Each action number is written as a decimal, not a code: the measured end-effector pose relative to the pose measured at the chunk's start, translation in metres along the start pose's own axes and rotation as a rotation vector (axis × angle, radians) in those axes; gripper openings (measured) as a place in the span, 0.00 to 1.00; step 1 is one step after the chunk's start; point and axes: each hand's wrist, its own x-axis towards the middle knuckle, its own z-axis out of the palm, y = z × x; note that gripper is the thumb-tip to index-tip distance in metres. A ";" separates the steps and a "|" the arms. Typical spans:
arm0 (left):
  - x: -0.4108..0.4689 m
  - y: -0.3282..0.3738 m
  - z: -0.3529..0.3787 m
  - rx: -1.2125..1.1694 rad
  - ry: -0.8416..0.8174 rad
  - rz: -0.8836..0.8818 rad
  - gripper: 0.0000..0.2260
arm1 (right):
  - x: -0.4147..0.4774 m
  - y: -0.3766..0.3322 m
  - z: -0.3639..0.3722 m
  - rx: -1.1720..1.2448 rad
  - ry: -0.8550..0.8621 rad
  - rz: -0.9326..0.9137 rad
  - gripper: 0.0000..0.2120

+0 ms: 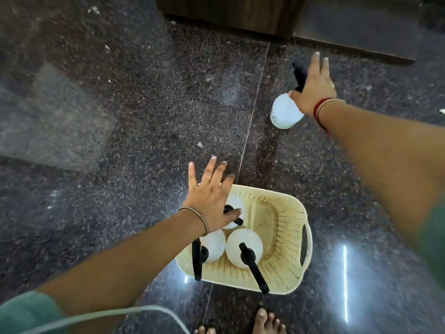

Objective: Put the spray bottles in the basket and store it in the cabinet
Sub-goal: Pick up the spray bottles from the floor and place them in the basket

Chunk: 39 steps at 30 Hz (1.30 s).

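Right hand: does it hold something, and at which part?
The right hand reaches the spray bottle at its neck; a closed grip cannot be told. The left hand holds nothing.

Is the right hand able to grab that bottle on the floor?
Probably yes. The right hand is already over the spray bottle lying on the floor, fingers spread, and nothing sits between them.

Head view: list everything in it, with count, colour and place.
bottles: four, white with black sprayers; three in the basket, first, second, third; a fourth on the floor, upper right
basket: one, cream, bottom centre
floor: dark speckled stone
cabinet: brown base, top centre
cable: one, pale, bottom left
feet: bare, bottom edge
left hand: spread over the basket
right hand: on the fourth bottle, grip unclear
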 end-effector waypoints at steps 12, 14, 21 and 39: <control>0.000 -0.004 0.013 -0.046 0.042 0.056 0.38 | -0.009 0.000 0.017 0.027 0.173 0.161 0.18; -0.005 -0.004 0.009 -0.024 0.002 0.082 0.38 | -0.038 -0.002 0.001 0.069 0.226 0.133 0.17; -0.021 0.004 -0.013 0.124 -0.099 0.241 0.13 | -0.175 -0.004 -0.096 0.075 0.395 -0.221 0.10; -0.020 0.022 -0.009 0.211 -0.197 0.042 0.06 | -0.318 0.028 0.036 0.212 0.037 0.072 0.05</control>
